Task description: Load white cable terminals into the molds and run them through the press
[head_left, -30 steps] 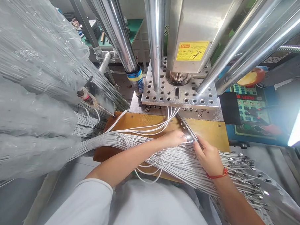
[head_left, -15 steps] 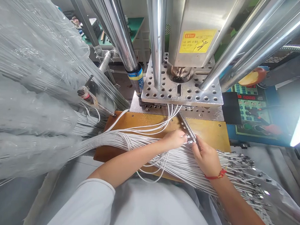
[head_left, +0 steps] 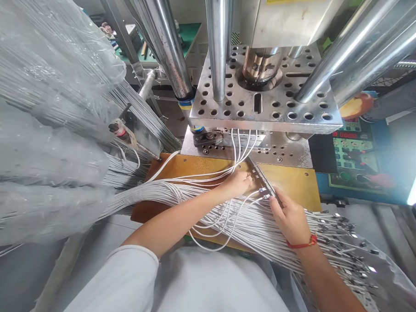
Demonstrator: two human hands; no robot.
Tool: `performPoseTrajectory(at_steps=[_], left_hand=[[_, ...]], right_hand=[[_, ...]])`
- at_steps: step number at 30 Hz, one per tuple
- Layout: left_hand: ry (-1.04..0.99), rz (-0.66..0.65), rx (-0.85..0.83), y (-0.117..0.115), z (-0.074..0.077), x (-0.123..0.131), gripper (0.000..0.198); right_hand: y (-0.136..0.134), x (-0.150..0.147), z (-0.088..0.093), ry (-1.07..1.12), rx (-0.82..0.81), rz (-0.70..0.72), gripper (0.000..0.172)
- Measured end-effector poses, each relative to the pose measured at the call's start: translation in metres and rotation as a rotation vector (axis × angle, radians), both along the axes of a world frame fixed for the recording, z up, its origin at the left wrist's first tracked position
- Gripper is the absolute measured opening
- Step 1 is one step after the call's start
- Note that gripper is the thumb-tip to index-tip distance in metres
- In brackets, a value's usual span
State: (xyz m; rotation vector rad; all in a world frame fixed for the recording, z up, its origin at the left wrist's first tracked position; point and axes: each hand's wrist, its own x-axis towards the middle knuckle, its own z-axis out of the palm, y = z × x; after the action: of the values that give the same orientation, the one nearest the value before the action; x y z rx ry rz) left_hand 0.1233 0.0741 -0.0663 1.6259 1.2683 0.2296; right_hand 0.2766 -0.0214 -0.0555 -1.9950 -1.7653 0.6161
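Note:
My right hand (head_left: 290,219) grips the lower end of a narrow metal bar with slots (head_left: 262,177). The bar slants up and left toward the press. Two white cables (head_left: 246,201) run to its lower end, where their small metal connectors (head_left: 264,193) sit by my right thumb. My left hand (head_left: 237,184) is closed in a pinch beside the bar's middle; what the fingertips hold, if anything, is too small to make out. Both hands are above a thick bundle of white cables (head_left: 245,228) lying across a tan board (head_left: 295,182).
Ahead stands a press with a perforated metal plate (head_left: 268,119) and steel columns (head_left: 217,45). Several white cables (head_left: 240,147) run into the tooling under the plate. Plastic-wrapped cable bundles (head_left: 45,135) hang at left. A control panel (head_left: 349,154) is at right.
The press's perforated plate and ram housing have risen, showing more of the tooling below. My left hand has moved up and left along the bar, away from the connectors at its lower end.

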Motion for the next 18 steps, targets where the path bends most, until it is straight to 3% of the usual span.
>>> performPoseTrajectory(at_steps=[11,18], left_hand=[[-0.028,0.073,-0.064,-0.002,-0.023,0.010,0.037],[-0.007,0.054,0.006,-0.004,-0.017,0.008,0.037]], right_hand=[[0.001,-0.002,0.001,-0.054,0.015,0.019,0.035],[0.000,-0.005,0.000,-0.141,0.029,0.041,0.035]])
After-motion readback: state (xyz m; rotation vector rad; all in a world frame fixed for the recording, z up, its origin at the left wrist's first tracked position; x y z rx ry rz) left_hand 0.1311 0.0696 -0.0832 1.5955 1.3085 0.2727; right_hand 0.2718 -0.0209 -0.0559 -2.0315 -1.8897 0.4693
